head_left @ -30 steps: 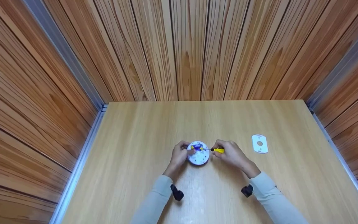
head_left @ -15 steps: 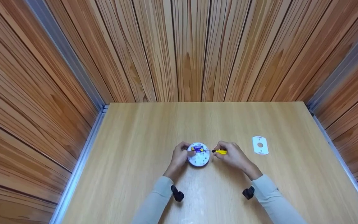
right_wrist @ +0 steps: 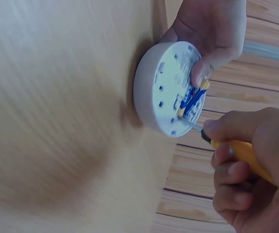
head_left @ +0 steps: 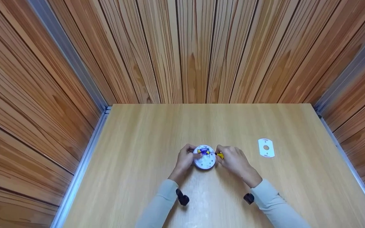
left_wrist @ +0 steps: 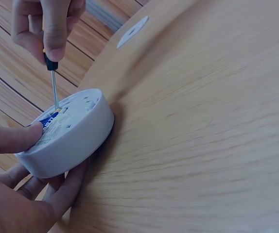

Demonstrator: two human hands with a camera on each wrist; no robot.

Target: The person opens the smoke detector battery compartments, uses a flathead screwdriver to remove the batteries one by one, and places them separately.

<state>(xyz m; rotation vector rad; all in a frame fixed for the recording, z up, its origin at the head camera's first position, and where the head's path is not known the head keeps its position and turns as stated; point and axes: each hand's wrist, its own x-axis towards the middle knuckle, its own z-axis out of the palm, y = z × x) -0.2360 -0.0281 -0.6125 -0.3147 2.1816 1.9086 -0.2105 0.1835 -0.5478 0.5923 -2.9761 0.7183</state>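
Note:
My left hand (head_left: 185, 159) grips a round white smoke detector (head_left: 205, 163) by its edge, thumb on the flat face and fingers beneath. The detector is tilted in the left wrist view, its dotted, printed face turned towards my right hand (head_left: 235, 161). Blue batteries (right_wrist: 194, 101) with yellow ends sit in a slot in that face, partly under my left thumb. My right hand holds a screwdriver (right_wrist: 246, 156) by its yellow handle. Its metal shaft (left_wrist: 55, 90) reaches the yellow battery end near the slot's edge; the exact tip contact is hard to make out.
A white plate (head_left: 266, 148) with a round central hole lies flat on the wooden table (head_left: 157, 126), right of my hands. Wood-panelled walls (head_left: 195, 50) and metal corner rails (head_left: 74, 171) enclose the table at the back and sides.
My right hand has moved left, nearer the detector, and now covers more of the screwdriver's handle. The detector and left hand sit slightly further right in the head view.

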